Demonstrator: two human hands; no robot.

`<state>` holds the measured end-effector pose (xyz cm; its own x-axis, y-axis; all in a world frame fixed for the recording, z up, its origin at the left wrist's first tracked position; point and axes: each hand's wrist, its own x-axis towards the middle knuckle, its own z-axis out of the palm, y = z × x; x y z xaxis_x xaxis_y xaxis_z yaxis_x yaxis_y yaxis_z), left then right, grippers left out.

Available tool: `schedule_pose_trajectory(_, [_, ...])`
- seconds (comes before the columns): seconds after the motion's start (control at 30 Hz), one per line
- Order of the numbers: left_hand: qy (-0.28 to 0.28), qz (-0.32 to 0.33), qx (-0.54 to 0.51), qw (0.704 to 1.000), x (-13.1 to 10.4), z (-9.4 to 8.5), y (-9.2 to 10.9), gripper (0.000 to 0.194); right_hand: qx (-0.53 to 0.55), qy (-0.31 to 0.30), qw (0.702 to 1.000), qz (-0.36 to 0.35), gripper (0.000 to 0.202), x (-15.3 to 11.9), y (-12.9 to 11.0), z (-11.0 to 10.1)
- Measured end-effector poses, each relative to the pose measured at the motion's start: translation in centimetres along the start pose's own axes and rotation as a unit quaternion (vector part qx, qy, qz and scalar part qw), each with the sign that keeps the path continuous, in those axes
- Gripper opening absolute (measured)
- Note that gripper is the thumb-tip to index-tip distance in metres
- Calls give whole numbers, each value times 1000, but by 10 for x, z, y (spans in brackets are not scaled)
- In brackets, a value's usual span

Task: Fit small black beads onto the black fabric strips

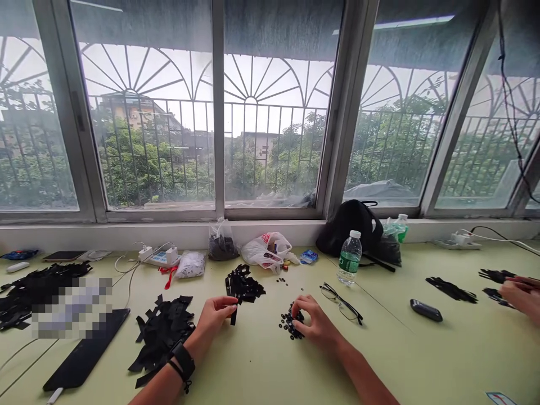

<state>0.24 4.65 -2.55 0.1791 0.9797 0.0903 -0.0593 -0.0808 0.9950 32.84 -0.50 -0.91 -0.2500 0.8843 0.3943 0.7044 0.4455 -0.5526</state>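
My left hand [215, 316] pinches a short black fabric strip [233, 315] that hangs from the thumb and forefinger. Just behind it lies a heap of black strips [247, 284] with small rings on some of them. Bent over a pile of small black rings [290, 325], my right hand [314, 320] has its thumb and finger drawn close together at the pile's edge. Whether a ring is between those fingertips is too small to tell. Left of my left wrist is a larger heap of plain black strips [164, 332].
Eyeglasses [341, 304], a water bottle [350, 261] and a black case [426, 310] stand or lie to the right. A dark tablet [86, 354] is at left, near more strips [37, 287]. Bags [268, 250] line the window side. Another person's hand [521, 295] works at far right.
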Motion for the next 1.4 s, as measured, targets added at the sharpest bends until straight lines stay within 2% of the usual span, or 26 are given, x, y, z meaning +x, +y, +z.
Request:
schedule_pose_trajectory(0.33, [0,-9,-8,1000,5,-1,-6,35,3,-16,1000,19,7,-3,0,1])
schedule_pose_trajectory(0.7, [16,-16,-34,999,-7,6,6,31,19,1,999,33,22,-3,-6,-6])
schedule_pose_trajectory(1.1, [20,-24,-24,999,-8,6,7,31,-20,-15,999,35,20,-6,-4,-5])
schedule_pose_trajectory(1.4, [32,-45,-30,998,-16,6,17,39,-20,13,999,31,20,-5,-4,-6])
